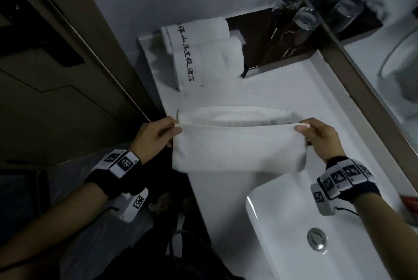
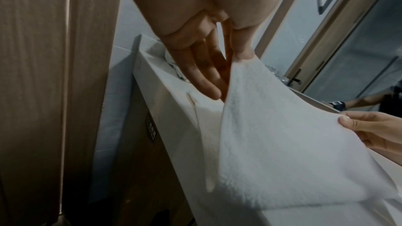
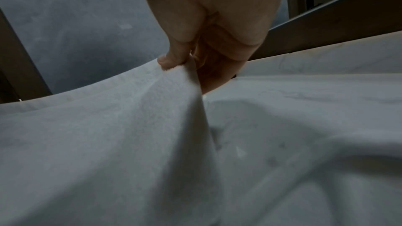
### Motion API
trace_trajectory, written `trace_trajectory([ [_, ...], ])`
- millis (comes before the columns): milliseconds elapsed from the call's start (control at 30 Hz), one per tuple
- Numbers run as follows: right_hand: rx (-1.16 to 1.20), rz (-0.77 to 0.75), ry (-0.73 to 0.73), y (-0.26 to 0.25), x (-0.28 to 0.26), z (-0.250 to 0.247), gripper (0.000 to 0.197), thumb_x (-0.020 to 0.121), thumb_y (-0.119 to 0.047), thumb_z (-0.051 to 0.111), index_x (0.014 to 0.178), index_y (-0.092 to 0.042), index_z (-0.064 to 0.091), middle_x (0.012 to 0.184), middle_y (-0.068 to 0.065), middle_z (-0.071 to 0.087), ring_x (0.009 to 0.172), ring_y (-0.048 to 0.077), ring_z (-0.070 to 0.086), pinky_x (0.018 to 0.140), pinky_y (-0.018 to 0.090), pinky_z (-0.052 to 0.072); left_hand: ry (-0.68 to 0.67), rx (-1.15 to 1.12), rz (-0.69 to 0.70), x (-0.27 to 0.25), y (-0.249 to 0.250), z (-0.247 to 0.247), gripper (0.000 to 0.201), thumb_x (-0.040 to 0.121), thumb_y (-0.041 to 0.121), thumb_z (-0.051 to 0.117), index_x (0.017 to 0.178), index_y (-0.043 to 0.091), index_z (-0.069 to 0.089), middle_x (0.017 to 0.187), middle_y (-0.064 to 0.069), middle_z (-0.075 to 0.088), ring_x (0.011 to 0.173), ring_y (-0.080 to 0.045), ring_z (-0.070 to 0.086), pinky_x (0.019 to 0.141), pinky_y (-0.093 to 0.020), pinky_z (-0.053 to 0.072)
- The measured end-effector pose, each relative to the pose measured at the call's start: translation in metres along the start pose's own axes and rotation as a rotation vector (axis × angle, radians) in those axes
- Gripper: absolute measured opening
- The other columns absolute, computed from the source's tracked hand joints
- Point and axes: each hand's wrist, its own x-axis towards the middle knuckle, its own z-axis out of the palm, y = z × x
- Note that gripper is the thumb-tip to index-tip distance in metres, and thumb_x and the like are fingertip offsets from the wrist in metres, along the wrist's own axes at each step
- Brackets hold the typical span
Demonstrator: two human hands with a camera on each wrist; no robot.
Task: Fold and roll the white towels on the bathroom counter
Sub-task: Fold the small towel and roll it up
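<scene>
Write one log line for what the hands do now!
step: folding | left hand: pinches towel corner | right hand: pinches opposite corner

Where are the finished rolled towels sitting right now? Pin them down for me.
In the head view the rolled towels lie at the counter's far left end, against the dark tray holding upturned glasses, beyond the towel both hands hold.

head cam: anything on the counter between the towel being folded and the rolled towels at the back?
Nothing. In the head view the counter is bare between the held towel and the rolled towels. The left hand and right hand pinch its corners.
</scene>
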Motion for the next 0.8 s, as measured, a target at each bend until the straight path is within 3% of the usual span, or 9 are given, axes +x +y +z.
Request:
trace_trajectory([
  [133, -0.093, 0.017, 0.024, -0.006, 0.034, 0.007, 0.008, 0.087, -0.024, 0.062, 0.085, -0.016, 0.062, 0.080, 0.008, 0.062, 0.076, 0.025, 0.055, 0.070, 0.030, 0.047, 0.074, 0.019, -0.066, 0.027, -0.002, 0.003, 0.010, 0.089, 0.018, 0.059, 0.086, 0.008, 0.061, 0.084, -0.014, 0.067, 0.068, -0.013, 0.059, 0.058, -0.016, 0.054],
  [233, -0.133, 0.029, 0.044, -0.009, 0.054, 0.016, 0.010, 0.087, -0.027, 0.061, 0.087, -0.017, 0.061, 0.082, 0.005, 0.061, 0.079, 0.023, 0.053, 0.073, 0.026, 0.036, 0.106, 0.086, -0.090, 0.042, -0.004, 0.006, 0.011, 0.089, 0.023, 0.058, 0.083, 0.014, 0.059, 0.082, -0.013, 0.068, 0.063, -0.014, 0.060, 0.057, -0.018, 0.054],
  [333, -0.148, 0.054, 0.055, -0.010, 0.067, 0.025, 0.011, 0.087, -0.028, 0.060, 0.087, -0.017, 0.061, 0.081, 0.006, 0.060, 0.078, 0.022, 0.052, 0.072, 0.025, 0.035, 0.100, 0.183, -0.131, 0.054, -0.006, 0.006, 0.017, 0.090, 0.030, 0.055, 0.082, 0.016, 0.056, 0.080, -0.015, 0.066, 0.069, -0.027, 0.061, 0.069, -0.038, 0.055],
  [400, -0.176, 0.059, 0.058, -0.009, 0.073, 0.029, 0.013, 0.088, -0.029, 0.060, 0.086, -0.016, 0.061, 0.078, 0.008, 0.059, 0.077, 0.025, 0.051, 0.071, 0.027, 0.036, 0.085, 0.234, -0.163, 0.059, -0.006, 0.005, 0.019, 0.091, 0.033, 0.052, 0.081, 0.018, 0.053, 0.078, -0.014, 0.063, 0.073, -0.031, 0.060, 0.074, -0.042, 0.054],
  [567, -0.278, 0.094, 0.068, -0.006, 0.082, 0.034, 0.022, 0.089, -0.033, 0.056, 0.095, -0.013, 0.062, 0.082, 0.008, 0.057, 0.080, 0.026, 0.051, 0.072, 0.030, 0.037, 0.084, 0.353, -0.198, 0.070, 0.001, 0.012, 0.024, 0.094, 0.035, 0.046, 0.085, 0.013, 0.048, 0.074, -0.013, 0.055, 0.075, -0.033, 0.057, 0.071, -0.041, 0.048],
  [733, -0.401, 0.157, 0.134, -0.013, 0.084, 0.041, 0.017, 0.084, -0.036, 0.056, 0.090, -0.020, 0.059, 0.083, 0.004, 0.057, 0.077, 0.026, 0.052, 0.070, 0.030, 0.038, 0.117, 0.537, -0.180, 0.079, 0.006, 0.023, 0.023, 0.093, 0.027, 0.048, 0.079, 0.009, 0.042, 0.088, -0.021, 0.055, 0.080, -0.037, 0.055, 0.069, -0.042, 0.046],
  [800, -0.412, 0.146, 0.160, -0.016, 0.083, 0.043, 0.020, 0.083, -0.032, 0.056, 0.097, -0.018, 0.054, 0.097, 0.005, 0.055, 0.082, 0.026, 0.052, 0.071, 0.032, 0.040, 0.120, 0.672, -0.150, 0.080, 0.006, 0.028, 0.017, 0.092, 0.023, 0.050, 0.088, 0.007, 0.044, 0.099, -0.022, 0.053, 0.088, -0.038, 0.055, 0.072, -0.043, 0.043],
])
